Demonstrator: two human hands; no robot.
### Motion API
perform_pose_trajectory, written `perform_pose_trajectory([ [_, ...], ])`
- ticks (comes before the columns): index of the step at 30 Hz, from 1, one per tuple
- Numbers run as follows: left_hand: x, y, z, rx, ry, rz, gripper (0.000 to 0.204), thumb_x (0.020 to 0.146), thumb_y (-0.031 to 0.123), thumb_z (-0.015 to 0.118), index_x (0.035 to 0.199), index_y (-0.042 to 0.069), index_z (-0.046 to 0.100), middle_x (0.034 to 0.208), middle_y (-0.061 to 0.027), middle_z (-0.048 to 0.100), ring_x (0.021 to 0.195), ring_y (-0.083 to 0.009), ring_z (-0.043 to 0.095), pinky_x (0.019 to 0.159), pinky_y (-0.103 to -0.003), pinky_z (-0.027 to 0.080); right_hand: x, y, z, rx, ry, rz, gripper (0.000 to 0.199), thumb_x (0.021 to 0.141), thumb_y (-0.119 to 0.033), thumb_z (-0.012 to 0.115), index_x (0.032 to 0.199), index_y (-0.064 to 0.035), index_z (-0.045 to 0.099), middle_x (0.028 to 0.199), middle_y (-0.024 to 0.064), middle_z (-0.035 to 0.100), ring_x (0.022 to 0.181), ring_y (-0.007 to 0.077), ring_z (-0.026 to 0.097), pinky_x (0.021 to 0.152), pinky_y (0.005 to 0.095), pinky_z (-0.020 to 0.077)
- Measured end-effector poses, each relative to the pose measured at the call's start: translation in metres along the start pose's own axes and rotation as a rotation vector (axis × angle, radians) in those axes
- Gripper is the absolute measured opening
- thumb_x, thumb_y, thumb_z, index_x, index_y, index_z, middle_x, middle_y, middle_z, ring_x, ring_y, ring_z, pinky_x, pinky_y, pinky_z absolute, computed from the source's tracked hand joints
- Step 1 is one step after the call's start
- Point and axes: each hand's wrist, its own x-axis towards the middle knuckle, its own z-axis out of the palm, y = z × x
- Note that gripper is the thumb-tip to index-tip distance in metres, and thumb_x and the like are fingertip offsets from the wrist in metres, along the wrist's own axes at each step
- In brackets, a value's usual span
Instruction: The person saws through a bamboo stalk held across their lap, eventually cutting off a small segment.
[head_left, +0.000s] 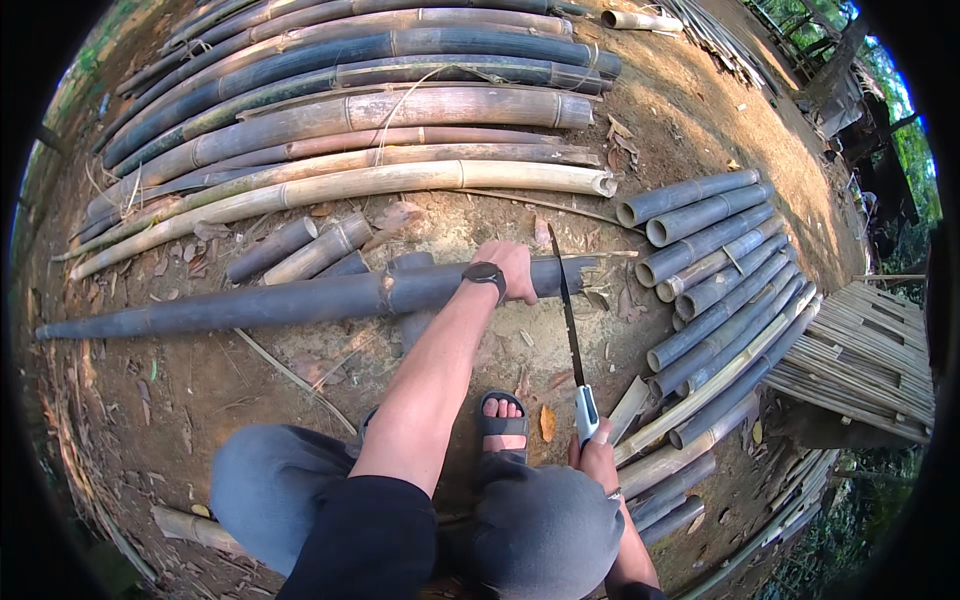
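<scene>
A long dark bamboo pole [270,306] lies across the ground before me, its thin end far to the left. My left hand [512,270] is closed over the top of it near the thick right end, with a dark watch on the wrist. My right hand [598,460] grips the pale handle of a handsaw [572,330]. The saw's dark blade points away from me and crosses the pole just right of my left hand. Splintered bamboo shows at the pole's end beyond the blade. A short bamboo piece [412,262] lies crosswise under the pole.
Long bamboo poles [380,112] lie stacked across the far side. Cut bamboo lengths [715,265] are lined up at the right, beside a slatted bamboo platform [860,350]. Short bamboo offcuts [318,250] sit behind the pole. Dry leaves [547,422] litter the dirt around my sandalled foot [503,420].
</scene>
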Motion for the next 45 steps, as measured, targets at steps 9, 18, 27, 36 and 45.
perform_pose_trajectory([
  [9, -0.003, -0.005, -0.01, -0.025, -0.014, -0.012, 0.054, 0.056, 0.043, 0.086, 0.087, 0.0, 0.076, 0.087, -0.0203, 0.074, 0.083, -0.0332, 0.072, 0.079, -0.039, 0.058, 0.005, 0.015, 0.016, -0.036, 0.063, -0.068, 0.047, 0.1, -0.019, 0.055, 0.13, 0.0076, 0.03, 0.076, 0.0289, 0.065, 0.067, 0.0436, 0.065, 0.059, 0.0488, 0.053],
  [18, -0.003, -0.01, -0.007, -0.051, -0.013, 0.017, 0.055, 0.056, 0.043, 0.086, 0.088, -0.001, 0.076, 0.091, -0.0212, 0.074, 0.086, -0.0333, 0.072, 0.08, -0.04, 0.058, 0.011, 0.019, 0.024, 0.022, 0.072, -0.033, 0.051, 0.097, -0.016, 0.057, 0.131, 0.0097, 0.029, 0.073, 0.0314, 0.064, 0.067, 0.0478, 0.066, 0.057, 0.0518, 0.0521],
  [27, -0.005, -0.016, -0.008, -0.05, -0.032, -0.02, 0.059, 0.055, 0.045, 0.087, 0.093, 0.0, 0.076, 0.094, -0.0212, 0.074, 0.088, -0.0341, 0.072, 0.083, -0.04, 0.058, 0.038, -0.028, 0.016, -0.021, 0.123, -0.128, 0.048, 0.096, -0.014, 0.058, 0.125, 0.0107, 0.028, 0.069, 0.0321, 0.062, 0.067, 0.0517, 0.064, 0.054, 0.0557, 0.0498],
  [36, -0.006, -0.017, -0.01, -0.03, -0.018, -0.03, 0.058, 0.055, 0.043, 0.088, 0.09, -0.002, 0.076, 0.095, -0.0205, 0.074, 0.089, -0.0335, 0.072, 0.083, -0.041, 0.057, 0.038, -0.058, 0.002, -0.122, 0.094, -0.119, 0.046, 0.096, -0.014, 0.058, 0.123, 0.0096, 0.028, 0.069, 0.0331, 0.062, 0.066, 0.0525, 0.063, 0.054, 0.058, 0.0489],
  [45, -0.007, -0.017, -0.007, -0.034, 0.011, -0.015, 0.059, 0.056, 0.044, 0.087, 0.092, -0.001, 0.076, 0.095, -0.0205, 0.074, 0.089, -0.0337, 0.072, 0.083, -0.041, 0.057, 0.067, -0.057, 0.016, -0.088, 0.122, -0.136, 0.052, 0.096, -0.013, 0.058, 0.129, 0.0095, 0.025, 0.07, 0.0338, 0.062, 0.067, 0.0524, 0.063, 0.054, 0.0567, 0.0486],
])
